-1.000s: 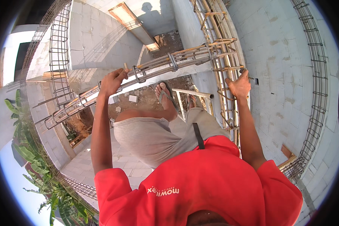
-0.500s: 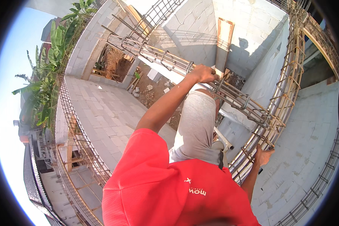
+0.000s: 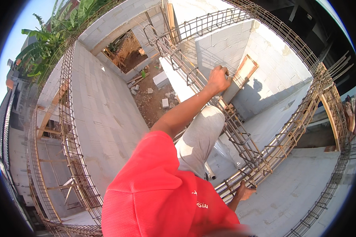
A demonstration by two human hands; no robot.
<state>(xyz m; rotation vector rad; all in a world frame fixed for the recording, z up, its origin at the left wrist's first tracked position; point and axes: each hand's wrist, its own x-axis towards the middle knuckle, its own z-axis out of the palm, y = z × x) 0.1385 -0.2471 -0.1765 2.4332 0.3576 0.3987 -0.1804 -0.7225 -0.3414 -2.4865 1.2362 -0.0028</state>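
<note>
My left hand (image 3: pixel 219 79) is raised beside and over a long rebar cage (image 3: pixel 192 73), its fingers curled closed. Whatever it may hold is hidden by the fingers. That cage, of steel bars with square stirrups, runs from the far wall to a second rebar cage (image 3: pixel 283 152) that curves along the right-hand wall top. Low on the right, my right hand (image 3: pixel 246 192) is closed at the outer edge of this second cage, close to where the two meet. My bent knee (image 3: pixel 207 122), in grey cloth, is against the first cage.
Below lie block walls (image 3: pixel 103 106) and a rubble floor (image 3: pixel 148 100) with loose white blocks (image 3: pixel 161 80). A wooden board (image 3: pixel 241 75) leans in the far corner. Another rebar cage (image 3: pixel 67 130) runs along the left. Banana plants (image 3: pixel 41 45) grow beyond the wall.
My left hand has come up off the first rebar cage. My view has turned, so both cages and my right hand appear shifted. The right hand stays at the second cage.
</note>
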